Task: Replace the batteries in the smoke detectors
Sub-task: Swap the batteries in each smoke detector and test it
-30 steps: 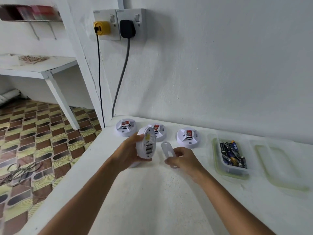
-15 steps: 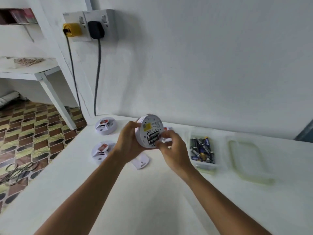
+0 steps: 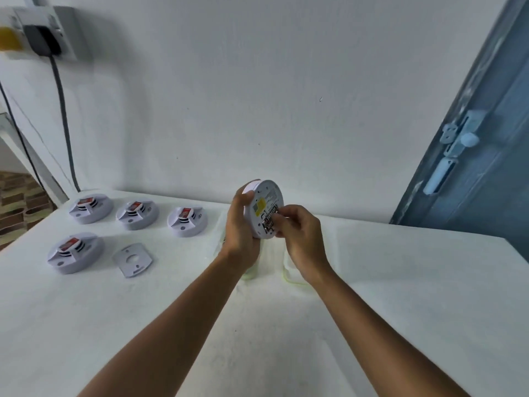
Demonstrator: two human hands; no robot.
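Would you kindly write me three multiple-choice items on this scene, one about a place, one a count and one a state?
1. Where does the loose cover plate lie?
A. on the counter, beside the nearest detector
B. on the wall socket
C. in the right hand

2. How many smoke detectors rest on the counter?
A. two
B. four
C. six

3. How is the held detector gripped?
A. flat on the counter
B. hanging on the wall
C. raised in the left hand, its battery bay open

Answers: 1 A, the plate lies right of the nearest detector. 2 B, three behind, one in front. 3 C, the right hand fingers work at its batteries.
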